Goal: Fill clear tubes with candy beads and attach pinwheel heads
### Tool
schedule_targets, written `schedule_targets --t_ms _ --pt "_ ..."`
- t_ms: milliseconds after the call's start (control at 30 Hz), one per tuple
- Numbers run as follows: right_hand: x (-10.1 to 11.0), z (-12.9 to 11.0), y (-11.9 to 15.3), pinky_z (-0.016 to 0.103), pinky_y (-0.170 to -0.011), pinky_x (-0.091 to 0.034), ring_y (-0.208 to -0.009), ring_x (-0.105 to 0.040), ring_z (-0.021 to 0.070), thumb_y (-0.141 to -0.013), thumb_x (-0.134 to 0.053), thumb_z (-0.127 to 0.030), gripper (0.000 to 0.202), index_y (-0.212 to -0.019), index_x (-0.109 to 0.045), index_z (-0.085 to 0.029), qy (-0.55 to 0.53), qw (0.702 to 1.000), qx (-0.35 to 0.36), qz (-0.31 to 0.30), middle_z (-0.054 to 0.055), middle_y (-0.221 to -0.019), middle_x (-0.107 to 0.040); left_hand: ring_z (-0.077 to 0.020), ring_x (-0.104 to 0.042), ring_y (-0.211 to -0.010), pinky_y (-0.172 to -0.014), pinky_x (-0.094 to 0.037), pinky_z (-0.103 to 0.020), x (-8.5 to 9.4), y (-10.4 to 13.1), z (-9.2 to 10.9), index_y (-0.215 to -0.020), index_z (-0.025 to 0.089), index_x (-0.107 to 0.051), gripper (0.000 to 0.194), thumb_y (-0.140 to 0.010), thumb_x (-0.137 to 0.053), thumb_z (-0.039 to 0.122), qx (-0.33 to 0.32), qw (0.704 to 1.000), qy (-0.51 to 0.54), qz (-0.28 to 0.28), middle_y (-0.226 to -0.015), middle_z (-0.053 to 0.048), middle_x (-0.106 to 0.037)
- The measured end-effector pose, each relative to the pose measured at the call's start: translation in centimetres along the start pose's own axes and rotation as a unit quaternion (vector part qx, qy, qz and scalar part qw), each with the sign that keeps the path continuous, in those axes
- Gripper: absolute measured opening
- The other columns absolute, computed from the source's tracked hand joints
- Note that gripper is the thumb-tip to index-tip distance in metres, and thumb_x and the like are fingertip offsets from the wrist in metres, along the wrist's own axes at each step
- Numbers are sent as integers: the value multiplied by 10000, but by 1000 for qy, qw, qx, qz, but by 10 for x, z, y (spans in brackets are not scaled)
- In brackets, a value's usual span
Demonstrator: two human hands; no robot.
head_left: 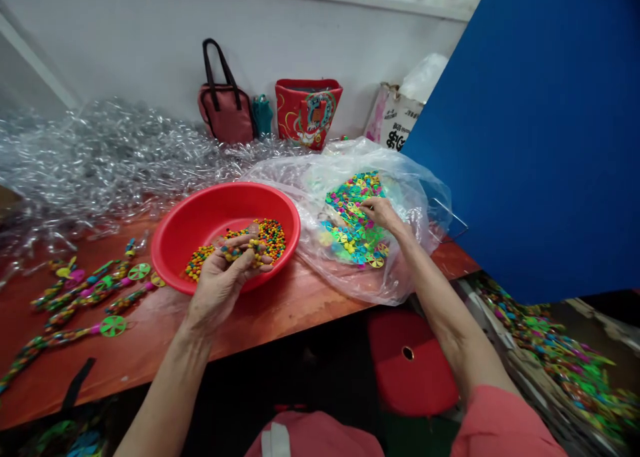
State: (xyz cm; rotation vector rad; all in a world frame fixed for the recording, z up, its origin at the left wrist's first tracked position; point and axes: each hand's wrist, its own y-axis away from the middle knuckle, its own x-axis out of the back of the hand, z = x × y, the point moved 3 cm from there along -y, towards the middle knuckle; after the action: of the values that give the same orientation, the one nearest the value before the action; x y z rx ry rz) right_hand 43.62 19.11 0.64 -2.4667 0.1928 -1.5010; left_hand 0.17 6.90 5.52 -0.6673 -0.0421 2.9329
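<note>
A red basin (170, 220) stands on the red table (280, 310), with small multicoloured beads (273, 237) in it. Over the basin's front rim, my left hand (229, 270) is curled, palm up, round a clear tube filled with coloured beads. To the right lies an open clear plastic bag (395, 277) that holds many small plastic pieces (350, 197) in green, yellow, blue and pink. My right hand (380, 213) reaches into this bag, its fingers pinched together at the pieces; what they grip is too small to make out.
Clear empty tubes (100, 157) are heaped at the back left. Bead-filled tubes with little wheels (113, 325) lie at the left. Bags (309, 113) stand by the wall. A blue panel (525, 143) rises at the right, above a box of filled tubes (560, 357). A red stool (410, 370) is below.
</note>
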Motion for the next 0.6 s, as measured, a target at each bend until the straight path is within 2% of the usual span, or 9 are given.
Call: schedule_targets --t_ms 67,133,233,333,433,500,600 --pt "9 -1 9 310 -695 -481 -717 -645 197 -948 -551 -368 309 -878 -749 -141 -47 998 -17 32 84 -792 -736 -219 -812 -794 -800 -717 -390 -2 3 1 -1113 190 -778 476 -712 -993 330 -4 1000 5 1 -957 -59 -816" --pt "16 -7 21 301 -636 -508 -652 -652 181 -927 -608 -513 382 -893 -726 -152 -162 984 -46 57 65 -746 -712 -218 -811 -788 -787 -717 -384 -6 7 2 -1105 194 -778 470 -710 -996 329 -9 1000 13 1 -931 -47 -810" --pt "18 -27 45 274 -565 -526 -590 -650 157 -737 -820 -680 528 -870 -695 -184 -373 920 -90 83 16 -670 -674 -206 -804 -760 -733 -711 -345 -15 18 1 -1086 197 -780 451 -713 -995 331 -7 1000 24 -11 -921 -39 -806" --pt "16 -60 71 250 -540 -538 -595 -672 145 -618 -930 -692 595 -870 -680 -215 -490 860 -102 98 -15 -685 -682 -195 -797 -761 -672 -687 -288 -28 34 -9 -1084 185 -782 402 -758 -970 325 17 998 32 -41 -961 -68 -814" --pt "15 -101 92 241 -525 -551 -594 -686 139 -626 -963 -649 566 -874 -662 -238 -565 816 -90 86 -38 -702 -685 -190 -791 -747 -661 -679 -285 -41 49 -26 -1093 172 -779 371 -795 -946 316 54 995 39 -75 -956 -76 -809" --pt "15 -129 103 236 -512 -552 -590 -693 138 -658 -961 -629 546 -896 -653 -246 -594 799 -75 59 -42 -720 -695 -186 -786 -731 -686 -685 -308 -47 56 -38 -1091 163 -773 363 -804 -939 310 75 992 45 -89 -943 -71 -803" --pt "15 -169 114 232 -506 -552 -605 -711 143 -736 -923 -620 504 -918 -637 -247 -604 796 -38 4 -31 -769 -723 -188 -780 -726 -695 -685 -323 -50 62 -50 -1082 151 -766 379 -790 -950 307 94 989 57 -95 -923 -70 -796"
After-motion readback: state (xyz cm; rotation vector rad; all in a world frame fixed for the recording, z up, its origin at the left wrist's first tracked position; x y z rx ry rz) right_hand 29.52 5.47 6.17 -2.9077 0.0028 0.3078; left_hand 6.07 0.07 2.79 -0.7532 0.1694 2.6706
